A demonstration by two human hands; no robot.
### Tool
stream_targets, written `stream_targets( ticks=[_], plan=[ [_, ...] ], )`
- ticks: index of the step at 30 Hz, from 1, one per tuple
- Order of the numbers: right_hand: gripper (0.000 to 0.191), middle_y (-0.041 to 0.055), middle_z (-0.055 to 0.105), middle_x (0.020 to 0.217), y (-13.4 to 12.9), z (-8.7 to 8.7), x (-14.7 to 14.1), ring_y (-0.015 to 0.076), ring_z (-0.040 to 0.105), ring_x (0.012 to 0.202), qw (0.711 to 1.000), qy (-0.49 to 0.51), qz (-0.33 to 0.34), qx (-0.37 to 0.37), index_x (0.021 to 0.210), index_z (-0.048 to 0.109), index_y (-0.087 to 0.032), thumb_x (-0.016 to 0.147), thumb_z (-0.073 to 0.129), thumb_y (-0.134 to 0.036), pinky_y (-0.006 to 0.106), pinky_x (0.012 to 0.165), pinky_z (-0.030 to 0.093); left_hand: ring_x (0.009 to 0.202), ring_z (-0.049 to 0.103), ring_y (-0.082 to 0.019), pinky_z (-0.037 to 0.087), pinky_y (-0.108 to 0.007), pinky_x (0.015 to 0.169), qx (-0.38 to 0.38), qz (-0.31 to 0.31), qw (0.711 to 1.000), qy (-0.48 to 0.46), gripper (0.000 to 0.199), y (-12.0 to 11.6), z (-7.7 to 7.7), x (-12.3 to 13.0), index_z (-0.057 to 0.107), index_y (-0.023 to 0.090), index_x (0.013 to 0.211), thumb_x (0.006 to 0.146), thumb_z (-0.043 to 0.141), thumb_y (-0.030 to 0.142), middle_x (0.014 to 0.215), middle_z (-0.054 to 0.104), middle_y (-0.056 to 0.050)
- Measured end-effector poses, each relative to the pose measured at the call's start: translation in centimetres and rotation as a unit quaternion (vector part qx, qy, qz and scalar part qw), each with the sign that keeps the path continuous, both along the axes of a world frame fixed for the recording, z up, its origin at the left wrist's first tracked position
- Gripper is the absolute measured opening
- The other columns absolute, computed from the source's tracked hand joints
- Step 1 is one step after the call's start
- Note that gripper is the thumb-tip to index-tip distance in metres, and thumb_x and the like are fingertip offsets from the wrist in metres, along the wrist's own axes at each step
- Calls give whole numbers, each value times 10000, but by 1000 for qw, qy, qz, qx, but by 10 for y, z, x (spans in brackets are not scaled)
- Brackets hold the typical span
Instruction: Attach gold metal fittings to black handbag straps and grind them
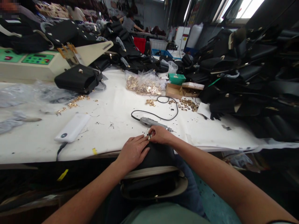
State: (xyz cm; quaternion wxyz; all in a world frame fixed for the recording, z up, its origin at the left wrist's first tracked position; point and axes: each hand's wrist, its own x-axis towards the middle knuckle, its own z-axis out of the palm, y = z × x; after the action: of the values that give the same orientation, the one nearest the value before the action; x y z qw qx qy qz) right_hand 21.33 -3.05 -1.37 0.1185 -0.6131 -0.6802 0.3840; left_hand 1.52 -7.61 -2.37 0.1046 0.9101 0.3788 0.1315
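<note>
A black handbag (158,157) rests on my lap against the table edge, its flap laid back and its pale-lined mouth facing me. My left hand (133,152) lies on the flap with fingers stretched out, their tips near a small shiny metal fitting (149,136) at the flap's far edge. Thumb and fingertips of my right hand (158,134) pinch at this fitting; its exact shape is too small to make out. Just beyond my right hand a grey electric screwdriver (151,122) lies on the table, its bit pointing right.
Bags of gold-coloured hardware (147,84), an open cardboard box (174,91) and loose metal plates (189,105) lie at the back of the white table (112,102). A white power bank (73,127) is at left. Black handbags (233,68) are heaped at right. People work behind.
</note>
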Motion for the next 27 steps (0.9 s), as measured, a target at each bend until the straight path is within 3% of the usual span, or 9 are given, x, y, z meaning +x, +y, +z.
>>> stream_targets(
  ticks=[9, 15, 21, 24, 27],
  plan=[
    [254, 31, 701, 763, 0, -3, 2, 199, 647, 702, 1000, 1, 6, 9, 907, 710, -200, 660, 688, -146, 274, 595, 458, 1059, 634, -253, 511, -381, 835, -5, -33, 995, 90, 189, 11, 22, 7, 673, 220, 1092, 939, 594, 299, 1141, 686, -82],
    [262, 43, 711, 794, 1, -12, -4, 215, 646, 711, 998, -42, -15, 43, 916, 719, -231, 657, 745, -254, 293, 592, 451, 1036, 652, -267, 534, -408, 856, -17, -34, 994, 100, 201, 8, 30, 13, 690, 200, 1083, 928, 582, 269, 1137, 696, -109],
    [247, 8, 737, 806, -7, -15, -3, 200, 678, 752, 996, 22, -64, 59, 965, 756, -240, 724, 716, -273, 267, 639, 484, 1143, 670, -266, 554, -433, 955, 51, 13, 998, 26, 297, 8, 1, 9, 695, 225, 1164, 939, 531, 330, 1252, 710, -96],
    [290, 4, 741, 840, -17, -15, 4, 165, 672, 754, 980, 106, -106, 130, 1048, 754, -216, 770, 674, -206, 236, 675, 493, 1081, 703, -277, 586, -443, 910, 102, 20, 995, 4, 307, 12, -12, 11, 718, 232, 1121, 931, 528, 379, 1189, 741, -91],
    [227, 8, 738, 854, -29, -7, 23, 149, 662, 754, 957, 145, -139, 208, 1002, 765, -204, 808, 648, -192, 224, 699, 493, 1065, 713, -286, 592, -463, 911, 130, 16, 991, -15, 290, 16, -19, 12, 740, 252, 1053, 925, 537, 414, 1155, 757, -74]
  ],
)
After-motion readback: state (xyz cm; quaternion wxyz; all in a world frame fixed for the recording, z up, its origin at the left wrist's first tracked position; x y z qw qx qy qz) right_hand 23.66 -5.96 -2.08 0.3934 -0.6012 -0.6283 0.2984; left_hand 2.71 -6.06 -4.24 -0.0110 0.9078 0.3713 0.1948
